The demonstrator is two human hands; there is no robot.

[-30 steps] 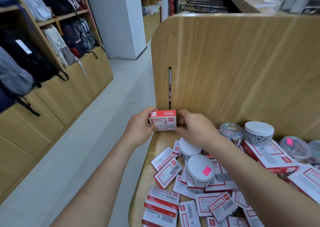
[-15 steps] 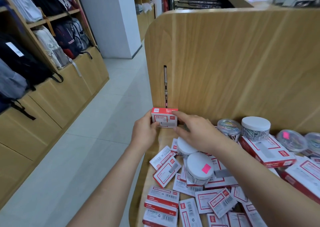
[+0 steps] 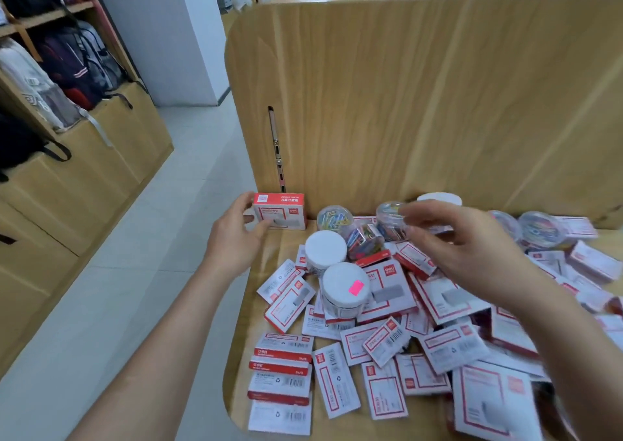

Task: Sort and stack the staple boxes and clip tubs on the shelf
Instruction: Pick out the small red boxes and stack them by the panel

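A red and white staple box stands in the back left corner of the wooden shelf, against the back panel. My left hand pinches its left end, thumb on the front face. My right hand hovers with loose, spread fingers, blurred, above a clear tub of coloured clips, holding nothing. Two white-lidded tubs stand near the middle, one with a pink sticker. Several staple boxes lie scattered flat across the shelf. Another clear clip tub sits beside the standing box.
A tall wooden back panel closes the shelf behind. More clear tubs sit at the back right. A short stack of staple boxes lies at the front left edge. Left of the shelf runs a tiled aisle with backpacks on racks.
The staple box went down into the back left corner. My right hand let go of it and moved right over the clip tubs. The view shifted right.
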